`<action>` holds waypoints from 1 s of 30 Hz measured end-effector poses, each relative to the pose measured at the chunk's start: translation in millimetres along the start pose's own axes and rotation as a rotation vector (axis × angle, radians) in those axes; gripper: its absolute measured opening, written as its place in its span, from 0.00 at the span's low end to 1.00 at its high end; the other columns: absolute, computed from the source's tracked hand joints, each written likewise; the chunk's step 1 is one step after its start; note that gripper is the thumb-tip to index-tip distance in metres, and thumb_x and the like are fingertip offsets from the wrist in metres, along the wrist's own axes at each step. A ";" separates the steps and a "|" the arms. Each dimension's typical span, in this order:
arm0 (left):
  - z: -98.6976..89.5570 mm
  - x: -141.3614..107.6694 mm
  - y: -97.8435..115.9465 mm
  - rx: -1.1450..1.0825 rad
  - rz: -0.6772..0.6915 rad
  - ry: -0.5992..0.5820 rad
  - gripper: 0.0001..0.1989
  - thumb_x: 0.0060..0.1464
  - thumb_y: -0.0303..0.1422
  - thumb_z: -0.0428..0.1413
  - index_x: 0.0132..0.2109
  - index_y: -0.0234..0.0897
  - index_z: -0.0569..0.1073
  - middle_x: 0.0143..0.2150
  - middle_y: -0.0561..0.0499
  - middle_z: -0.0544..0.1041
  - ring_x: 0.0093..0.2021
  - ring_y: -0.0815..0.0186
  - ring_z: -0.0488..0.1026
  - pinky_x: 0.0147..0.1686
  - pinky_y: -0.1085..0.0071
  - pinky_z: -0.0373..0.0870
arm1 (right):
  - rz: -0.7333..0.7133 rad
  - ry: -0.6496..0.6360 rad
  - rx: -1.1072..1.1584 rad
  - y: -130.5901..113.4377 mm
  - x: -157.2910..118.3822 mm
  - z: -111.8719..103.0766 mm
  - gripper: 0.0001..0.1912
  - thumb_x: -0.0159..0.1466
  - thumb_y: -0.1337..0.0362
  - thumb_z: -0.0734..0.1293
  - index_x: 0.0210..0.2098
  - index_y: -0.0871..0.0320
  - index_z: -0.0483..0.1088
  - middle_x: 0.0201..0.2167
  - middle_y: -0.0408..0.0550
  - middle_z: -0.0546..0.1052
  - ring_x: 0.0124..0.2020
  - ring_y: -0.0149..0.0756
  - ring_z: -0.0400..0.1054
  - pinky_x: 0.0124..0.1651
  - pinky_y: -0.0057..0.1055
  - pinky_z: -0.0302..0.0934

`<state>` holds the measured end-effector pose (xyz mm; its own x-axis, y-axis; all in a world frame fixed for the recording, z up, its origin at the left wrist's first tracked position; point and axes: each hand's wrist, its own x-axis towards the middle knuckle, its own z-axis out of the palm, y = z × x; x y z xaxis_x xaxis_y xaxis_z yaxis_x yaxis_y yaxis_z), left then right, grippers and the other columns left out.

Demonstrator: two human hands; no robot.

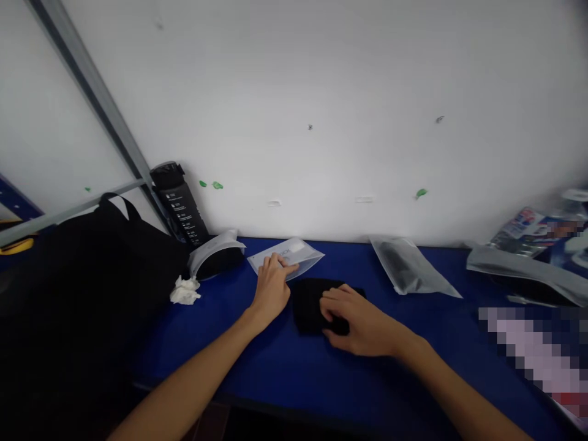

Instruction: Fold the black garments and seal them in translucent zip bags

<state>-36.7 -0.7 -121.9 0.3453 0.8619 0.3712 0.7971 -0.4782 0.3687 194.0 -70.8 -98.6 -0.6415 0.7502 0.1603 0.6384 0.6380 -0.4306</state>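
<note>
In the head view my left hand is at a flat frosted plastic bag with a printed label, its fingers bent on the bag and its thumb along the near edge. My right hand grips a folded black cloth bundle lying on the blue table, just right of and nearer than that bag. Its fingers curl over the bundle's right part, and the thumb is at the near edge. What the black cloth is when unfolded does not show.
A filled frosted bag lies right, another left, and one far right beside a plastic bottle. A black drink bottle leans by the wall near a large black bag. Crumpled tissue lies on the blue table.
</note>
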 end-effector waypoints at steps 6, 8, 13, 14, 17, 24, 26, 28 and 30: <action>-1.7 1.6 -2.9 0.010 0.054 -0.048 0.37 0.46 0.10 0.48 0.59 0.38 0.80 0.61 0.42 0.73 0.60 0.51 0.66 0.61 0.54 0.71 | 0.042 0.156 -0.123 11.6 0.3 7.8 0.36 0.56 0.70 0.68 0.64 0.56 0.64 0.66 0.60 0.66 0.67 0.56 0.60 0.66 0.53 0.57; -0.8 2.3 -2.8 0.019 0.062 -0.056 0.35 0.49 0.10 0.47 0.60 0.35 0.79 0.62 0.41 0.75 0.62 0.51 0.67 0.62 0.54 0.70 | 0.050 0.132 -0.136 14.0 2.0 13.7 0.40 0.57 0.73 0.65 0.69 0.58 0.59 0.71 0.61 0.62 0.71 0.55 0.56 0.70 0.54 0.55; -0.1 4.3 -0.5 -0.027 0.095 -0.006 0.30 0.58 0.12 0.46 0.60 0.37 0.79 0.60 0.44 0.78 0.60 0.55 0.70 0.62 0.56 0.71 | 0.127 0.194 -0.180 14.1 7.6 25.8 0.37 0.58 0.75 0.62 0.68 0.60 0.62 0.66 0.59 0.69 0.64 0.54 0.64 0.66 0.55 0.61; -0.3 4.4 0.3 -0.042 0.099 0.008 0.29 0.59 0.13 0.46 0.59 0.38 0.80 0.59 0.44 0.79 0.60 0.55 0.71 0.62 0.56 0.71 | 0.157 0.218 -0.200 12.8 8.8 28.0 0.36 0.60 0.74 0.63 0.68 0.60 0.62 0.64 0.60 0.70 0.62 0.55 0.65 0.63 0.55 0.63; 0.2 4.3 2.4 -0.079 0.099 0.047 0.27 0.61 0.14 0.46 0.57 0.39 0.81 0.58 0.46 0.80 0.59 0.56 0.73 0.62 0.57 0.72 | 0.233 0.284 -0.292 8.6 12.7 34.0 0.34 0.63 0.68 0.66 0.68 0.60 0.62 0.60 0.63 0.71 0.55 0.59 0.66 0.56 0.56 0.67; 3.2 2.7 3.0 -0.072 0.099 0.074 0.28 0.59 0.13 0.49 0.57 0.39 0.80 0.56 0.46 0.80 0.58 0.56 0.74 0.62 0.57 0.73 | 0.292 0.310 -0.324 20.4 12.8 33.3 0.29 0.60 0.71 0.67 0.62 0.61 0.70 0.54 0.63 0.72 0.50 0.56 0.69 0.54 0.52 0.69; 2.3 2.1 3.3 -0.056 0.099 0.076 0.28 0.59 0.13 0.49 0.57 0.39 0.80 0.56 0.46 0.80 0.57 0.56 0.74 0.60 0.57 0.73 | 0.295 0.330 -0.271 27.9 10.4 32.0 0.31 0.56 0.77 0.65 0.60 0.61 0.71 0.58 0.63 0.71 0.56 0.56 0.70 0.59 0.52 0.68; 1.0 1.8 3.7 -0.033 0.092 0.074 0.28 0.59 0.13 0.48 0.57 0.39 0.81 0.56 0.46 0.80 0.56 0.55 0.74 0.59 0.56 0.74 | 0.266 0.332 -0.209 34.7 8.7 30.3 0.36 0.52 0.80 0.63 0.61 0.61 0.70 0.64 0.63 0.69 0.63 0.56 0.67 0.65 0.51 0.65; -0.2 2.2 3.4 -0.015 0.088 0.071 0.28 0.59 0.13 0.48 0.57 0.39 0.80 0.56 0.45 0.80 0.56 0.54 0.74 0.57 0.56 0.75 | 0.257 0.325 -0.125 40.1 8.3 26.5 0.39 0.49 0.81 0.62 0.60 0.61 0.71 0.64 0.61 0.72 0.65 0.54 0.68 0.67 0.50 0.63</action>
<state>-33.4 -0.5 -119.6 0.3771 0.8028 0.4618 0.7576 -0.5542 0.3448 203.1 -43.7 -138.1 -0.3004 0.8903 0.3423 0.8192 0.4246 -0.3854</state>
